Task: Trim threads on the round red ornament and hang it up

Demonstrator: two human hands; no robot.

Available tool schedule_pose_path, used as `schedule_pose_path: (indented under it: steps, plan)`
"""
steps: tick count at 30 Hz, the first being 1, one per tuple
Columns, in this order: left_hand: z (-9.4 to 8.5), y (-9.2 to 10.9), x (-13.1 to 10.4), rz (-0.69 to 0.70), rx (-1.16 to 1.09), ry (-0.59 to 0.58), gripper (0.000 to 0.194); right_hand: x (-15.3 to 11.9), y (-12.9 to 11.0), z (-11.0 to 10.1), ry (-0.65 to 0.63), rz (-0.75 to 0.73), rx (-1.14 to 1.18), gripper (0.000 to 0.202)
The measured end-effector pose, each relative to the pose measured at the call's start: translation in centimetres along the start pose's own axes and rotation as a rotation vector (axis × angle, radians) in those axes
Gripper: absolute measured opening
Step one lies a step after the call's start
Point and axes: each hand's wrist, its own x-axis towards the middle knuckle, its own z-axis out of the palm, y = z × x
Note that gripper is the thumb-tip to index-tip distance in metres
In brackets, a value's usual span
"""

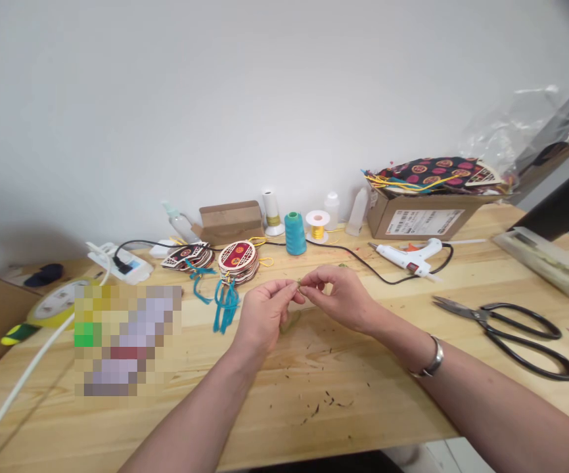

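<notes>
Over the middle of the table, my left hand [266, 309] and my right hand [340, 297] meet fingertip to fingertip. Both are closed in a pinch on a thin yellow-green cord [299, 282], of which only a tiny part shows between the fingers. A faint greenish strand hangs below, too blurred to follow. Just beyond the hands stand a teal thread cone [295, 234] and a spool of yellow cord [318, 227]. Left of them lies a stack of round patterned pieces [238, 259] with teal tassels [225, 307].
At right are black-handled scissors [491, 322], a white glue gun [410, 255] and a clear plastic box [548, 263]. A cardboard box [422, 217] holds patterned fabric. At left, a power strip [127, 263] and white cable [23, 387]. Dark scraps [331, 399] litter the wooden table [205, 420].
</notes>
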Motion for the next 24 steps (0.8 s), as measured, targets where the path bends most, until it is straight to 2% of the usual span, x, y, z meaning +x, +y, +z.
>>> schedule_pose_path:
  steps: [4,12,17,24]
  plan:
    - [-0.05,-0.06,-0.07,0.015,0.016,0.009,0.019,0.07,-0.26,-0.14,-0.011,0.027,0.009,0.012]
    - [0.03,0.06,0.1,0.018,0.02,0.011,0.018,0.38,-0.59,-0.5,0.009,0.171,0.096,0.013]
    - [0.06,0.05,-0.01,0.023,0.017,0.009,0.018,0.34,-0.86,-0.65,-0.074,0.166,0.13,0.015]
    - [0.07,-0.06,-0.06,0.027,0.025,0.004,0.018,0.3,-0.69,-0.43,-0.064,0.184,0.122,0.012]
